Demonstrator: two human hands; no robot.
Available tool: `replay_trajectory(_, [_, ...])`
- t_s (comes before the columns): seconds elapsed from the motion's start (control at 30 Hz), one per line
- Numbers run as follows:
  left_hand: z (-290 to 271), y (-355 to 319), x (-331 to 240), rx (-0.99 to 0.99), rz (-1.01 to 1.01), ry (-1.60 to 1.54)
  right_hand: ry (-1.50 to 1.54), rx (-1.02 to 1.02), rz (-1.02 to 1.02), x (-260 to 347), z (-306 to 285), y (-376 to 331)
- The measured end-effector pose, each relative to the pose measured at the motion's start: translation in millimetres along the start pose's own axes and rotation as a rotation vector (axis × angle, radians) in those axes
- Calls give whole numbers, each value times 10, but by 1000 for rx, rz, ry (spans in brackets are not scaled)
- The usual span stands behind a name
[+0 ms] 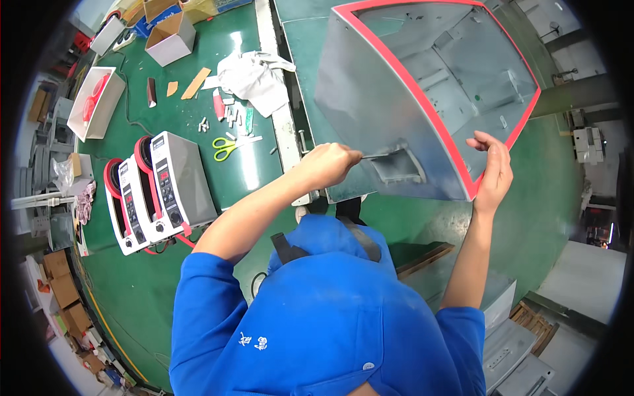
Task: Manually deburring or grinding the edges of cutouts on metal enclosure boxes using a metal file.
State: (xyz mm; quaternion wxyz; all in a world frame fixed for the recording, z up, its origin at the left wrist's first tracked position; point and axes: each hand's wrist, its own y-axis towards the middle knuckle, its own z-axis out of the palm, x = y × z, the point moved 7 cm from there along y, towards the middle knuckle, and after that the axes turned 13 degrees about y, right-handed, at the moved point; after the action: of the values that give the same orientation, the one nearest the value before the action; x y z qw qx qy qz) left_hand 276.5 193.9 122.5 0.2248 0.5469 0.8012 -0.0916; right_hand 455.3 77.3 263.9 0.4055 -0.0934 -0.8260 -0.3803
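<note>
A large grey box-shaped housing (386,86) with red edging (422,92) round its open side stands tilted on the table in front of me. My left hand (332,165) is closed round a thin dark tool (376,156), whose far end reaches the rim of a rectangular recess (399,166) in the housing's near side. The fist hides the tool's handle, so its kind cannot be made out. At the housing's near right corner, my right hand (495,168) is beside the red edging, its fingers bent but apart, with nothing seen in them.
On the green table to the left are red-and-white machines with tape reels (168,178), green-handled scissors (224,148), a white cloth (254,79), small grey pieces (232,115) and a white tray (97,105). An open carton (170,41) stands farther back. Grey metal parts (508,343) lie low right.
</note>
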Motion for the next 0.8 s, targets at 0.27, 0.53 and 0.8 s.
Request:
replay_trajectory(0.27, [-152, 107, -44, -45, 39, 1, -41, 18, -46, -7, 4, 16])
replay_trajectory(0.53, [-295, 229, -139, -107, 123, 22, -26, 5, 4, 0, 7, 16])
replay_trajectory(0.8, [-395, 304, -141, -94, 104, 68, -20, 2, 28, -1, 8, -6])
